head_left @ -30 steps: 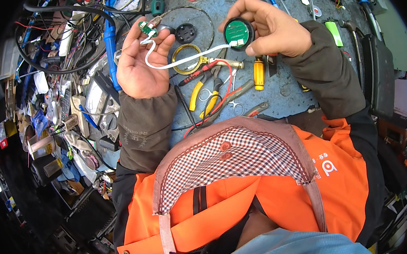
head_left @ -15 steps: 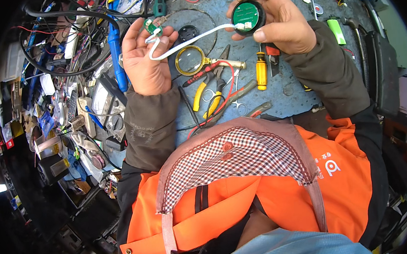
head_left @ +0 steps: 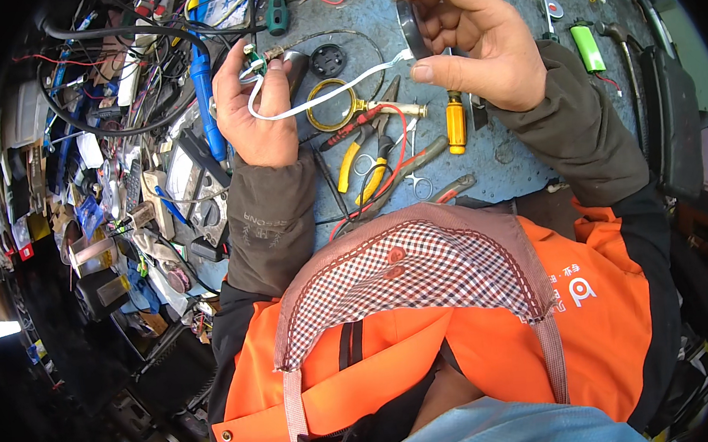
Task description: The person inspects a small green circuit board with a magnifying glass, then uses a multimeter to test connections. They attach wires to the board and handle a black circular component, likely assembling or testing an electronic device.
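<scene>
My left hand [head_left: 258,116] pinches a small green circuit board [head_left: 253,60] between thumb and fingers. In my right hand [head_left: 481,41] a black round module [head_left: 412,29] is gripped by its rim and turned nearly edge-on, so its green face is mostly hidden. A white cable [head_left: 308,106] runs from the module's lower edge across to the board, sagging in a loop by my left palm. Below the cable lie a brass-rimmed magnifying glass [head_left: 398,109] and a black round part [head_left: 327,60] with holes.
Yellow-handled pliers [head_left: 350,166], a red test probe [head_left: 347,133] and a yellow screwdriver [head_left: 456,127] lie on the blue bench [head_left: 508,155]. A green battery cell [head_left: 586,49] sits at the right. Cables and scrap crowd the left, beside a blue tool [head_left: 205,108].
My right hand has tilted the black module from showing its green face to nearly edge-on. The left hand has turned the small board and lowered slightly; the cable still links both.
</scene>
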The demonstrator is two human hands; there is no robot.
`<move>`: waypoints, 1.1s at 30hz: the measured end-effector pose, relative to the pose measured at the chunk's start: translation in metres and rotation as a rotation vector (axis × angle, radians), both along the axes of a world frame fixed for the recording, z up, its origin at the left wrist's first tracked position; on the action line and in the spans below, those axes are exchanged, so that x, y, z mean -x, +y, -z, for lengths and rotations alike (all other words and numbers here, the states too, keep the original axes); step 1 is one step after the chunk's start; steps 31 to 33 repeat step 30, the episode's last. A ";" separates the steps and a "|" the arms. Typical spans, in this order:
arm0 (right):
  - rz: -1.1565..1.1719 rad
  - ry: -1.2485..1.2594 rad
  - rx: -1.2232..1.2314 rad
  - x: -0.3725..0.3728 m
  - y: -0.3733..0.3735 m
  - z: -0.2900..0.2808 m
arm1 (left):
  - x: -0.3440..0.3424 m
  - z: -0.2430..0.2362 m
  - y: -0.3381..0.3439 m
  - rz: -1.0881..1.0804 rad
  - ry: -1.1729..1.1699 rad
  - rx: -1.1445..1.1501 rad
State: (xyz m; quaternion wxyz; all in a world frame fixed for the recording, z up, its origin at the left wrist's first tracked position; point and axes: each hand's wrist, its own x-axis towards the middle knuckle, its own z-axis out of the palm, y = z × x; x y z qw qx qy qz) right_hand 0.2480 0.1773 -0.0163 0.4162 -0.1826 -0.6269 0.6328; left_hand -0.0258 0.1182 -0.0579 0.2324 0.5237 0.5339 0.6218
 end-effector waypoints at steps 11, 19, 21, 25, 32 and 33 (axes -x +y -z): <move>-0.006 -0.074 -0.066 -0.002 0.000 -0.004 | -0.009 -0.003 -0.002 0.028 -0.071 -0.028; -0.029 -0.023 0.082 -0.002 -0.005 -0.011 | 0.001 0.001 0.000 -0.024 0.151 -0.015; -0.032 -0.041 0.013 -0.003 -0.004 -0.009 | 0.003 0.003 0.001 -0.041 0.211 -0.024; -0.040 -0.073 -0.017 -0.002 0.000 -0.002 | 0.006 0.005 0.003 -0.059 0.267 -0.032; -0.115 -0.678 0.115 -0.002 0.009 -0.008 | 0.000 -0.008 -0.004 0.074 0.069 0.061; -0.115 -0.678 0.115 -0.002 0.009 -0.008 | 0.000 -0.008 -0.004 0.074 0.069 0.061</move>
